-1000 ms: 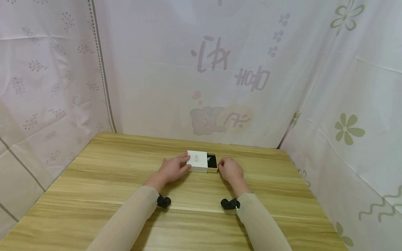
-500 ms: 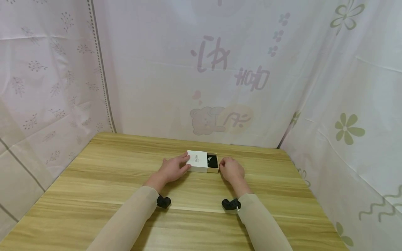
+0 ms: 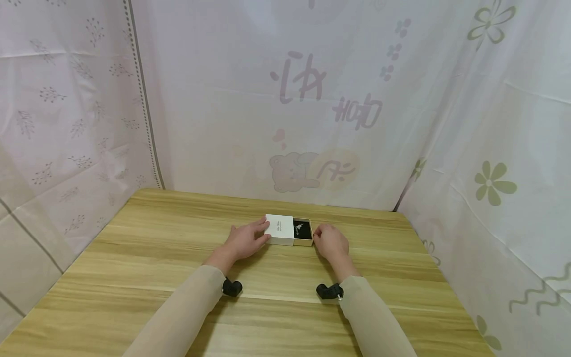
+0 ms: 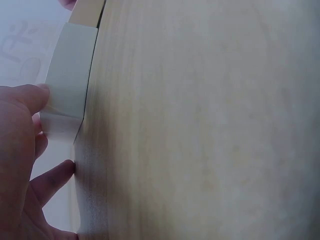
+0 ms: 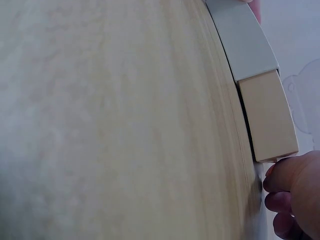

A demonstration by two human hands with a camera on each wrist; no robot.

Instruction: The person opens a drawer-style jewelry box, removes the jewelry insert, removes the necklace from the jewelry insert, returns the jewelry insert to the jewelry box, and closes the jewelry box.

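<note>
A small jewelry box lies flat on the wooden table, its white outer sleeve (image 3: 279,229) printed with small lettering. From the sleeve's right end sticks out a tan inner drawer (image 5: 268,117) with a black lining, on which a silver piece of jewelry (image 3: 299,227) rests. My left hand (image 3: 244,241) holds the sleeve's left end, thumb on the near side and fingers over the top. At the drawer's outer end, my right hand (image 3: 331,242) has curled fingers and pinches at the end wall; what exactly lies between the fingertips is mostly hidden.
The wood-grain table (image 3: 276,322) spreads around the box. Pale printed curtains (image 3: 214,114) hang behind it and on both sides. A black wrist mount (image 3: 330,291) sits at the right cuff, and another black mount (image 3: 232,287) at the left.
The drawer has slid a little farther right out of the sleeve, together with my right hand. More of the black lining and jewelry shows. My left hand and the sleeve stay nearly still.
</note>
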